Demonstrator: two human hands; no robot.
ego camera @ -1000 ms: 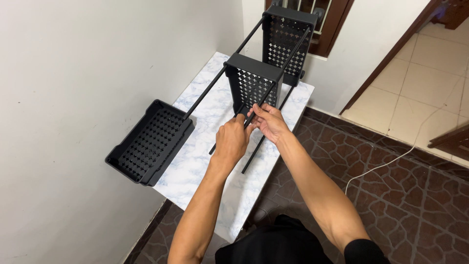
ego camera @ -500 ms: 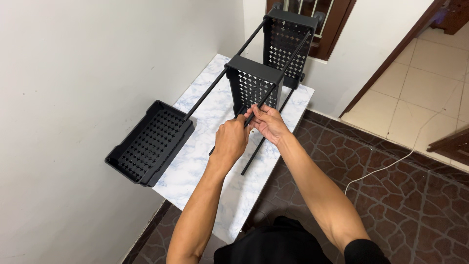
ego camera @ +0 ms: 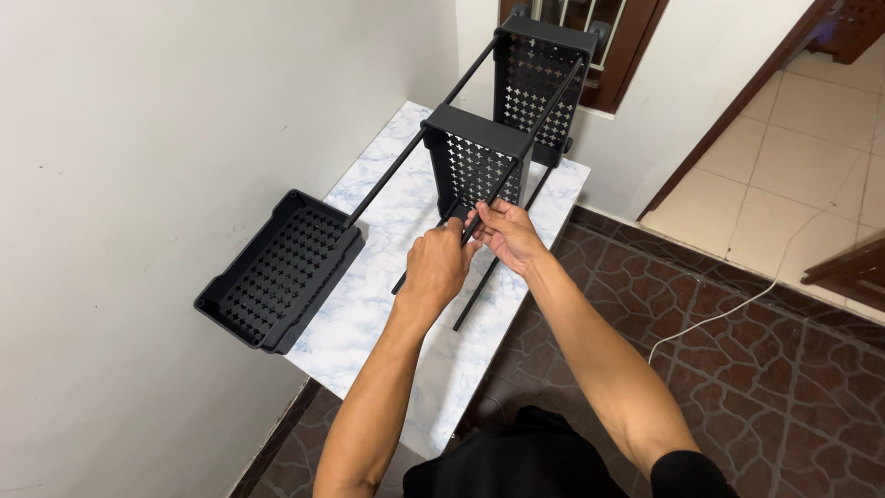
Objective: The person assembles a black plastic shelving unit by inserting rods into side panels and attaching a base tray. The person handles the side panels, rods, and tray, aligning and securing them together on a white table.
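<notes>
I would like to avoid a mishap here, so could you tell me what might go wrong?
The near tray hangs past the marble table's edge, so the rack could tip or slide. The left hand and right hand crowd one black rod by the middle tray; fingers might get pinched.

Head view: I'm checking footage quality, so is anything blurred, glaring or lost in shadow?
Head view: sharp, evenly lit; the black perforated plastic shelf trays keep their hole pattern, soft shadows on the marble-patterned tabletop, no glare; both hands, left and right, unblurred.
</notes>
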